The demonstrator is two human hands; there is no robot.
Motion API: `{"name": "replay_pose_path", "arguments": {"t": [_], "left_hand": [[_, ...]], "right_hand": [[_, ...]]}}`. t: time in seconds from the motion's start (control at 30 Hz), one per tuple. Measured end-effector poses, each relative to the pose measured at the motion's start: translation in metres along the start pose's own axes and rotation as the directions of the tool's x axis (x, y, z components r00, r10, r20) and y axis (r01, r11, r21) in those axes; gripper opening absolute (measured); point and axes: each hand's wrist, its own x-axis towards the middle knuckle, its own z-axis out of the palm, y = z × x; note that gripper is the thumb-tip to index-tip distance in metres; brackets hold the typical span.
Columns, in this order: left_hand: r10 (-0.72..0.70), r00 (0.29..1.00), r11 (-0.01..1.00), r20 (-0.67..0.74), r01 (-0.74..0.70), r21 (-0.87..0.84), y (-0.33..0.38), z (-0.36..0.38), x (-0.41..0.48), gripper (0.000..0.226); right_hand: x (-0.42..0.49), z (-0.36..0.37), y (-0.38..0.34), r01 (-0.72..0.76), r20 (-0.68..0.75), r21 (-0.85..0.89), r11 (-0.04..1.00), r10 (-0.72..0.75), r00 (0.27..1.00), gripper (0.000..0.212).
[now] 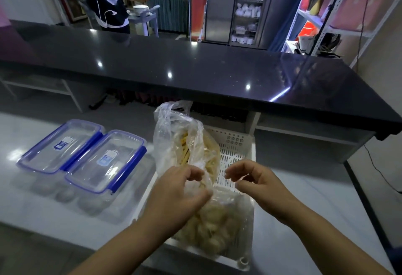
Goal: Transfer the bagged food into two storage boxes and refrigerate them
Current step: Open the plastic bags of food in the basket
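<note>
Hands sit apart over the white slotted basket. The left hand pinches the film of a clear bag. The right hand has curled fingers just beside it; contact cannot be determined.

Far left, two lidded storage boxes lie side by side on the counter. The clear bag stands upright in the basket, holding yellowish strips. A second bag of pale lumps lies at the basket's near end. A black ledge overhangs behind.
</note>
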Motion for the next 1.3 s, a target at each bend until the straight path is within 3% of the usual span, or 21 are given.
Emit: {"name": "replay_pose_path", "arguments": {"t": [0.07, 0.17, 0.3, 0.47, 0.53, 0.6, 0.7, 0.8, 0.9, 1.07, 1.3], "left_hand": [[0.123, 0.992, 0.977, 0.028, -0.126, 0.172, 0.005, 0.005, 0.002, 0.022], [0.152, 0.988, 0.97, 0.011, -0.151, 0.189, 0.006, 0.008, 0.001, 0.014], [0.195, 0.981, 0.94, 0.02, -0.192, 0.283, 0.004, 0.002, -0.005, 0.008], [0.181, 0.971, 0.94, -0.158, -0.124, 0.318, 0.007, -0.015, -0.004, 0.004], [0.13, 0.956, 0.974, -0.264, -0.073, 0.216, 0.008, -0.023, 0.0, 0.008], [-0.029, 0.948, 0.999, -0.318, 0.017, -0.042, 0.008, -0.029, 0.006, 0.011], [-0.264, 0.945, 0.881, -0.194, 0.154, -0.447, 0.007, -0.036, 0.01, 0.018], [-0.309, 0.95, 0.728, -0.039, 0.21, -0.652, 0.01, -0.041, 0.013, 0.018], [-0.29, 0.957, 0.631, 0.031, 0.216, -0.745, 0.011, -0.049, 0.016, 0.024], [-0.313, 0.941, 0.552, 0.131, 0.293, -0.781, 0.001, -0.062, 0.02, 0.031], [-0.464, 0.874, 0.506, 0.141, 0.393, -0.768, -0.036, -0.076, 0.006, 0.01]], "right_hand": [[-0.002, 0.006, -0.003, 0.09, 0.079, -0.048, 0.995, -0.086, 0.993, 0.025], [-0.004, 0.017, 0.002, 0.181, 0.169, -0.194, 0.964, -0.149, 0.974, 0.03], [-0.006, 0.017, 0.011, 0.195, 0.074, -0.364, 0.911, -0.18, 0.981, 0.011], [-0.006, 0.015, 0.003, 0.065, -0.101, 0.048, 0.997, -0.059, 0.993, 0.008], [-0.004, 0.015, -0.002, 0.042, -0.14, 0.193, 0.98, -0.014, 0.99, 0.007], [-0.003, 0.016, -0.007, 0.035, -0.171, 0.3, 0.953, 0.018, 0.985, 0.006], [-0.005, 0.025, -0.013, 0.049, -0.202, 0.326, 0.944, 0.019, 0.979, 0.009], [-0.01, 0.032, -0.018, 0.088, -0.271, 0.285, 0.954, -0.007, 0.963, 0.011], [-0.015, 0.034, -0.028, 0.121, -0.356, 0.265, 0.957, -0.02, 0.934, 0.015], [-0.024, 0.048, -0.04, 0.098, -0.517, 0.195, 0.976, 0.018, 0.856, 0.008], [-0.035, 0.078, -0.034, -0.085, -0.73, 0.194, 0.977, 0.201, 0.653, 0.007]]}}
